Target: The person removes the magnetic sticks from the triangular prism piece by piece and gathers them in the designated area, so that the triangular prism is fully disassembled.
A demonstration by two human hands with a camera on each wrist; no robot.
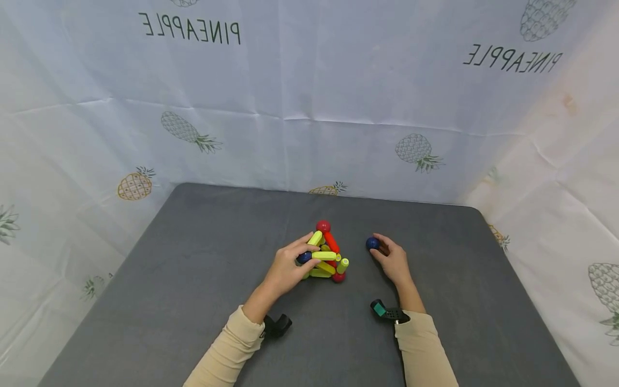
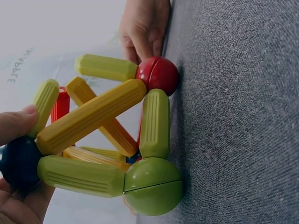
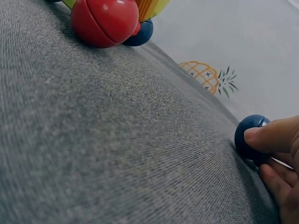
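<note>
A structure of magnetic rods and balls stands on the table, with yellow-green, yellow and red rods [image 1: 331, 242] joined at balls. My left hand [image 1: 284, 270] grips it at a dark blue ball [image 2: 21, 163], thumb and fingers around the ball and near a yellow-green rod [image 2: 46, 100]. Low on the structure are a green ball [image 2: 154, 186] and a red ball [image 2: 161, 76], both touching the table. To the right, apart from the structure, my right hand [image 1: 395, 264] pinches a loose dark blue ball [image 3: 248, 136] at table level.
The grey cloth-covered table [image 1: 203, 252] reaches a pineapple-print curtain [image 1: 309, 86] at the back and sides. Another red ball [image 1: 323, 226] tops the structure's far end. Each wrist wears a black camera mount [image 1: 387, 312].
</note>
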